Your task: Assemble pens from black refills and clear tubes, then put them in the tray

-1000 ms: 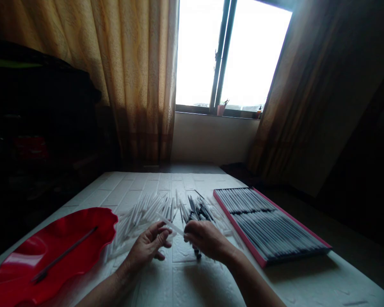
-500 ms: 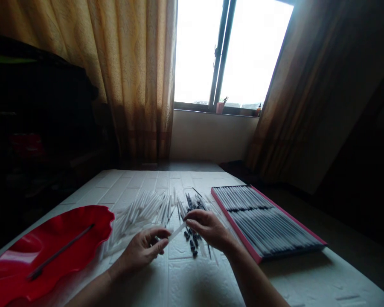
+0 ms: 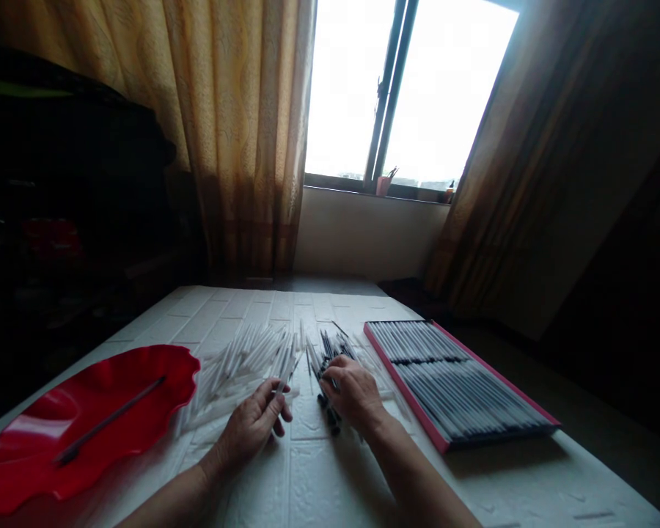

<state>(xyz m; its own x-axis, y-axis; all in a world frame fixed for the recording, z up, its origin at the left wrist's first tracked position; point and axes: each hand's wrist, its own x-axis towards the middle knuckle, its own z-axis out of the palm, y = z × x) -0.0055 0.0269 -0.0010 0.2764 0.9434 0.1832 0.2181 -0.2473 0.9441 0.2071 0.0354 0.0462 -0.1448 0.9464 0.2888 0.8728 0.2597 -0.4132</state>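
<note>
My left hand (image 3: pixel 253 419) is closed in a pinch around a thin translucent tube (image 3: pixel 281 384), which points up and away from me. Behind that hand spreads a loose heap of clear tubes (image 3: pixel 250 348). My right hand (image 3: pixel 355 389) reaches down over a pile of thin black rods (image 3: pixel 330 343), its fingertips curled together at the pile; what they pinch is hidden. Small black caps (image 3: pixel 330 418) lie just below the right hand's fingers on the white table (image 3: pixel 313 477).
A red wavy-edged tray (image 3: pixel 27 418) at the left holds one dark slender stick (image 3: pixel 113 422). On the right lies a shallow pink-rimmed box (image 3: pixel 407 400) packed with two rows of grey pens (image 3: pixel 467 400). A pink cup (image 3: pixel 383 185) stands on the windowsill.
My right hand has let go of the translucent tube and moved down to the black pieces. The left hand keeps the tube, now tipped more upright. The camera view has shifted slightly.
</note>
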